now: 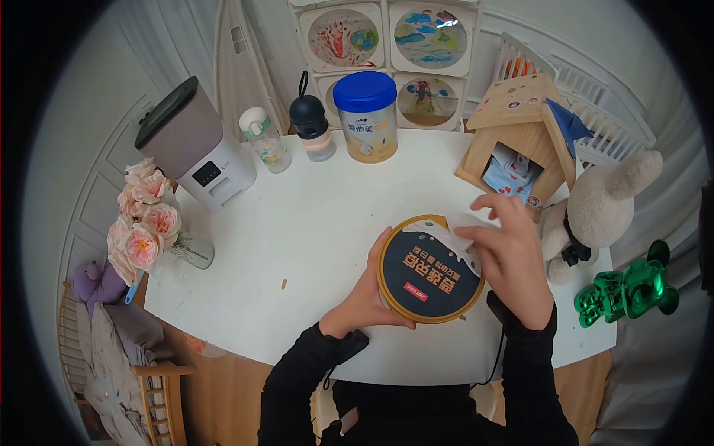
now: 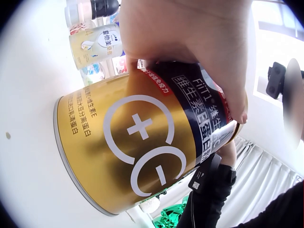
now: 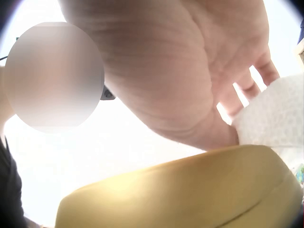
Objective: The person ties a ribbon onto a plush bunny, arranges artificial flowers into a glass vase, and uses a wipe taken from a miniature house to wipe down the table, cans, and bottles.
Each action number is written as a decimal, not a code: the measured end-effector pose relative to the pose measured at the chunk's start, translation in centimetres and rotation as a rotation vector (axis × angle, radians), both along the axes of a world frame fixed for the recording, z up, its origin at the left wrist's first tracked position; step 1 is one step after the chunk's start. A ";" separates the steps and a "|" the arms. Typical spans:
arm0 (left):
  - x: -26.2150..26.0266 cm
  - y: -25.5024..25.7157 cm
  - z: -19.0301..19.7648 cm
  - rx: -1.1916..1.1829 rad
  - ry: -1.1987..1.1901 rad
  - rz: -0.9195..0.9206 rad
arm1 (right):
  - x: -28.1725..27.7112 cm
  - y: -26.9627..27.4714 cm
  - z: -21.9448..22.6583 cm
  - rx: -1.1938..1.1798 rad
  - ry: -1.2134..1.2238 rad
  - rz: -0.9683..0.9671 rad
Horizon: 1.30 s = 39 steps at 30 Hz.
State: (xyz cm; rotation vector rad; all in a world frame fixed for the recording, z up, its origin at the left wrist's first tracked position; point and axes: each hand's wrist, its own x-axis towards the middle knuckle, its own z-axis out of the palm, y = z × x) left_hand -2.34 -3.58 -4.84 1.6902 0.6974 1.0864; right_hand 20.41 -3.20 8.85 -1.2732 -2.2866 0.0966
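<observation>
My left hand [image 1: 364,293] grips a gold can [image 2: 123,142] by its side, thumb and fingers spread around it. The can has a dark label band and a dark lid [image 1: 428,275] with gold lettering, gold rim and white patch. Its lid side is tilted toward the head camera. My right hand [image 1: 517,260] is over the lid's far right part, thumb and forefinger pinching a white, dimpled tissue [image 3: 275,114]. The tissue hides the fingertips in the right wrist view. Below that hand, the gold rim [image 3: 180,185] fills the bottom of the right wrist view.
On the white table [image 1: 297,230] stand a blue-lidded tin [image 1: 368,123], two bottles, a pet feeder [image 1: 201,149] and flowers [image 1: 149,215]. To the right are a wooden house [image 1: 513,141], a plush rabbit [image 1: 599,208] and a shiny green bear figure [image 1: 628,286]. A small brown piece [image 1: 283,284] lies left.
</observation>
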 end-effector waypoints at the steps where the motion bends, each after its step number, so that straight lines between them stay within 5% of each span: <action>1: 0.0 0.0 0.0 -0.024 -0.020 -0.015 | -0.1 -0.1 -0.1 0.000 -0.001 0.002; 4: -0.1 -0.1 0.3 -0.067 -0.036 -0.023 | -0.8 -0.6 -0.4 0.075 0.263 0.046; 6: -0.2 -0.2 0.5 -0.087 -0.029 -0.018 | -1.9 -0.6 -0.6 0.197 0.274 0.308; 7: -0.2 -0.2 0.5 -0.136 -0.030 -0.031 | -1.8 -0.7 -0.8 0.020 0.217 0.396; 11: -0.4 -0.4 -0.1 -0.168 0.061 0.047 | -2.9 -0.8 -1.6 -0.064 -0.163 0.377; 15: -1.1 0.1 -0.7 -0.137 0.212 -0.047 | -2.7 -0.9 -1.2 -0.046 -0.168 0.417; 18: -1.2 0.4 -1.1 -0.011 0.376 -0.175 | -2.1 -0.9 -1.2 -0.220 -0.075 0.660; 20: -0.1 0.5 -1.5 -0.230 -0.080 -0.125 | -1.8 -1.3 -1.2 -0.218 0.035 0.802; 23: 0.2 0.9 -0.6 -0.124 0.038 -0.033 | 0.3 -1.2 -0.4 -0.351 0.106 0.887; 28: -0.2 0.1 -0.1 -0.099 -0.018 -0.044 | 4.0 -1.1 1.5 -0.486 0.095 0.710; 30: -0.2 0.0 -0.2 -0.129 -0.044 -0.040 | 4.1 -1.0 1.4 -0.251 0.102 0.434; 39: 0.0 0.0 -0.5 -0.078 -0.060 -0.025 | 1.0 1.9 -1.3 -0.198 0.191 0.365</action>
